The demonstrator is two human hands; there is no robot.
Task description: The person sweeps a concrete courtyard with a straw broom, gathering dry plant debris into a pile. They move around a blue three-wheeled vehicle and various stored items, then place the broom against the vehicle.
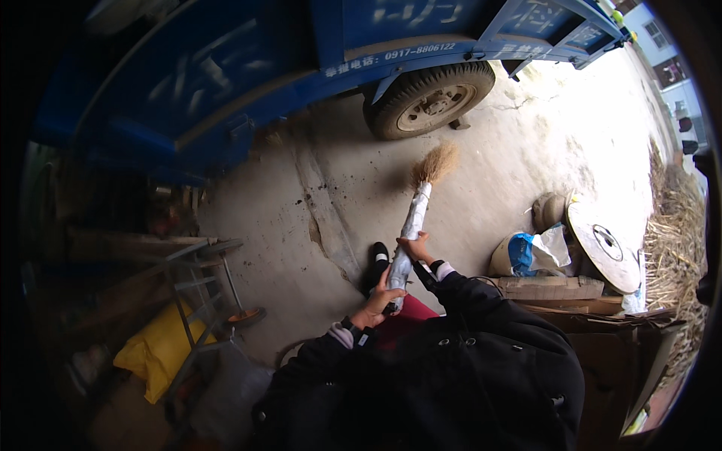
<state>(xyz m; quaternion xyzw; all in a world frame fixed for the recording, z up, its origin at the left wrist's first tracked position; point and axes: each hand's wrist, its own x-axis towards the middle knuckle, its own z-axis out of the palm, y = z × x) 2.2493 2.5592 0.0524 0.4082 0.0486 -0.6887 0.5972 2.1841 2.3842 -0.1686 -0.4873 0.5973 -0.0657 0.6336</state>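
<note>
A straw broom (416,216) slants up and away from my body, its long, thick shaft wrapped in shiny white-silver sheeting. Tan bristles (436,164) fan out at its far end, toward the truck wheel. My left hand (373,304) is closed round the near end of the wrapped shaft. Farther up, my right hand (414,245) grips the same shaft near its middle. Parts of the fingers on both hands are hidden behind the shaft.
A blue truck (256,79) with a dusty wheel (432,101) stands ahead. At left are a metal frame (197,289) and a yellow bag (154,349). To the right lie a blue-and-white sack (520,253), a round white disc (604,244), boards (549,288) and dry stalks (673,240).
</note>
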